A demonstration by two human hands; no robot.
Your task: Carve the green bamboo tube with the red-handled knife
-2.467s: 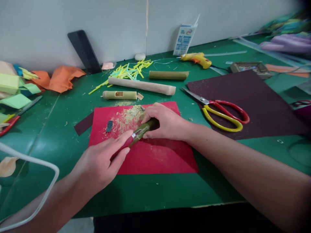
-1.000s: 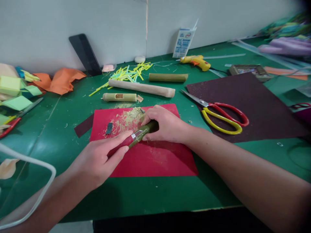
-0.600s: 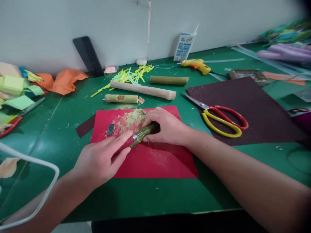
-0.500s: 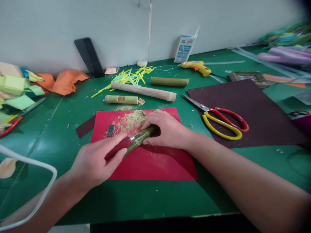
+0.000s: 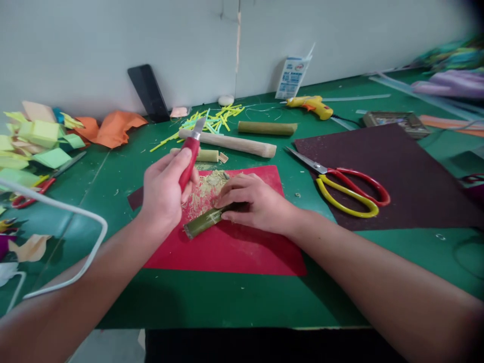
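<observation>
A red-handled knife [image 5: 190, 159] is gripped in my left hand [image 5: 165, 187], its short blade pointing up and away, clear of the bamboo. My right hand [image 5: 254, 201] wraps round a green bamboo piece [image 5: 204, 223] and holds it against the red sheet [image 5: 242, 252]. The bamboo's near left end shows; its other end is hidden under my fingers. Pale shavings [image 5: 207, 189] lie on the sheet beside my right hand. Behind my left hand, a pale bamboo tube [image 5: 207, 155] is partly covered.
Scissors with red and yellow handles [image 5: 346, 194] lie on a dark sheet [image 5: 401, 176] at right. Behind are a long pale stick [image 5: 234, 144], a bamboo piece [image 5: 267, 128], a yellow glue gun [image 5: 312, 106] and a phone [image 5: 148, 93]. A white cable [image 5: 94, 217] crosses the left side.
My left hand has lifted the knife off the bamboo and turned its blade upward. My right hand still holds the bamboo, whose left end is now uncovered. The view has shifted slightly.
</observation>
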